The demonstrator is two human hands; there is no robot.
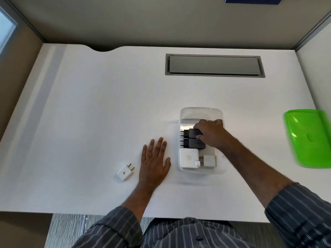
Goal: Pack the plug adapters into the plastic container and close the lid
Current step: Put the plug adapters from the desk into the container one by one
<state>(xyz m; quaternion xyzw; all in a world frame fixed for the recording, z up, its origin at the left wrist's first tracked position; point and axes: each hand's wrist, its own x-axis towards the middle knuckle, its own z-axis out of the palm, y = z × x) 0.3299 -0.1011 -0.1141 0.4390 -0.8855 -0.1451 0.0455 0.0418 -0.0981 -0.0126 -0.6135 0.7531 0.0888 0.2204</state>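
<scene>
right hand (211, 134) in container (200, 111) — left hand (155, 162) flat

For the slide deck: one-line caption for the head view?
Right hand sets a black adapter in the clear container; left hand flat beside a loose white adapter; green lid off.

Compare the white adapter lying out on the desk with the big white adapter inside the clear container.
The small white adapter lies on the bare desk, left of the left hand; the large white adapter sits in the clear container. The small one is narrower, with two prongs showing and a dark triangle mark; the large one is broader and square, with a faint logo. Both are white and lie flat.
</scene>
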